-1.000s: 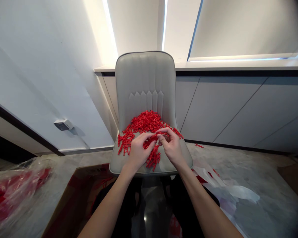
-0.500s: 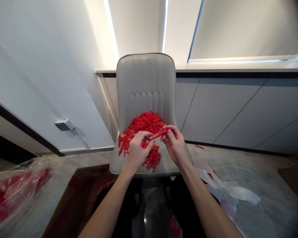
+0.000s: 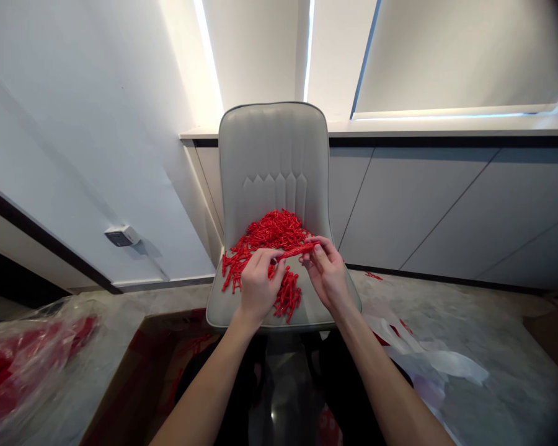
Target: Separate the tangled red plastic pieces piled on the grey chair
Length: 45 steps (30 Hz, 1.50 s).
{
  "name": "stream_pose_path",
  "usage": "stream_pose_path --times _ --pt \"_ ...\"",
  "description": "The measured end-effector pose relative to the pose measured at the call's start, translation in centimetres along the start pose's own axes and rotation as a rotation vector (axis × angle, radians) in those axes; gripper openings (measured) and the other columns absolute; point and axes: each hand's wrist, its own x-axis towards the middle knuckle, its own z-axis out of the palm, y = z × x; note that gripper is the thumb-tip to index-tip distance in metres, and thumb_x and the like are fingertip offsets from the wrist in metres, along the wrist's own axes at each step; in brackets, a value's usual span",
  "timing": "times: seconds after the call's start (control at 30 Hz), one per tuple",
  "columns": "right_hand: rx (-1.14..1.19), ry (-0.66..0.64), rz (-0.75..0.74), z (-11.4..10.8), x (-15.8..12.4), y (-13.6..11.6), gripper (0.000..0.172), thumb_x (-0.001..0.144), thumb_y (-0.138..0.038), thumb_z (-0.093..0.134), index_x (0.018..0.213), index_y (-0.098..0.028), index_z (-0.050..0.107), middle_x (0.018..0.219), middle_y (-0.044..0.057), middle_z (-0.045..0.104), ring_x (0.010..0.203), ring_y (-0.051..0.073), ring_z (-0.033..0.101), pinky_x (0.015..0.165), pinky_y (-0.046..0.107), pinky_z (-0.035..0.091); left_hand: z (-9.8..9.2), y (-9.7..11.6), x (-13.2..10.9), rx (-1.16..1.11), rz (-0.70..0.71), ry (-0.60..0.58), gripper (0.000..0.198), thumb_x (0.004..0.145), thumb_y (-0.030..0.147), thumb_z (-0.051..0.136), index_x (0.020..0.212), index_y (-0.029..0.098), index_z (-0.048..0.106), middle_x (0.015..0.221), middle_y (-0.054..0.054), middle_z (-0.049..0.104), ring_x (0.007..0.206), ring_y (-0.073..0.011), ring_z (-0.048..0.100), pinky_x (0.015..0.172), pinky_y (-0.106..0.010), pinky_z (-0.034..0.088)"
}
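Head view gives me both hands working over a grey padded chair (image 3: 274,145), which carries nearly all the loose red material on my feed. The main heap of red plastic pieces (image 3: 272,230) sits at frame centre, at the foot of the backrest, and spills left along the seat. A smaller cluster of red pieces (image 3: 287,298) lies lower in the frame, towards the front of the seat, between the two hands.

The right hand (image 3: 326,274) is grasping one end of a single red plastic strip (image 3: 297,250), pinched between thumb and fingertips and held above the seat. The left hand (image 3: 258,286) curls close to the strip's other end, but from here I cannot tell whether it is clenched on the strip or only touching it.

As things lie, the heap far outweighs what is apart from it: one strip in the hands and that smaller cluster. Most of the red material remains piled on the chair. A stray red piece (image 3: 373,276) rests on the floor right of the chair. At lower left I see a clear plastic bag (image 3: 23,365) holding something red, beside a cardboard box (image 3: 121,384), and a white plastic sheet (image 3: 439,362) lies at lower right.
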Motion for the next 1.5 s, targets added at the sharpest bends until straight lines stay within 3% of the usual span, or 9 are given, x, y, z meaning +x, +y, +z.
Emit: stream_pose_path --times 0.53,0.77,0.97,1.5 --pt "0.013 0.034 0.004 0.24 -0.06 0.13 0.019 0.081 -0.037 0.075 0.093 -0.024 0.066 0.101 0.000 0.065 0.068 0.009 0.056 0.071 0.028 0.055 0.02 0.38 -0.16 0.042 0.020 0.022 0.003 0.091 0.017 0.059 0.092 0.019 0.061 0.085 -0.003 0.064 0.079 -0.0163 0.062 0.074 -0.031 0.051" --pt "0.126 0.079 0.052 -0.26 0.27 0.22 0.020 0.078 -0.033 0.078 0.092 -0.024 0.068 0.098 0.000 0.066 0.069 0.009 0.056 0.073 0.027 0.056 0.05 -0.05 -0.01 0.066 -0.041 -0.027 0.023 0.088 0.015 0.062 0.111 0.021 0.061 0.099 -0.005 0.065 0.091 -0.0190 0.064 0.080 -0.033 0.052" --pt "0.136 0.110 0.080 -0.35 0.41 0.24 0.021 0.076 -0.034 0.079 0.091 -0.024 0.068 0.092 0.000 0.066 0.069 0.010 0.057 0.075 0.029 0.057 0.05 -0.08 -0.02 0.022 -0.055 -0.072 0.013 0.088 0.014 0.062 0.100 0.020 0.063 0.090 -0.001 0.065 0.075 -0.0137 0.062 0.073 -0.028 0.051" --pt "0.118 0.091 0.111 0.09 0.07 0.89 0.021 0.078 -0.033 0.079 0.093 -0.024 0.068 0.096 0.001 0.068 0.070 0.011 0.059 0.075 0.030 0.059 0.39 -0.46 -0.31 0.041 -0.122 0.029 0.010 0.083 0.012 0.061 0.081 0.020 0.054 0.074 0.002 0.059 0.065 -0.0127 0.059 0.064 -0.026 0.048"
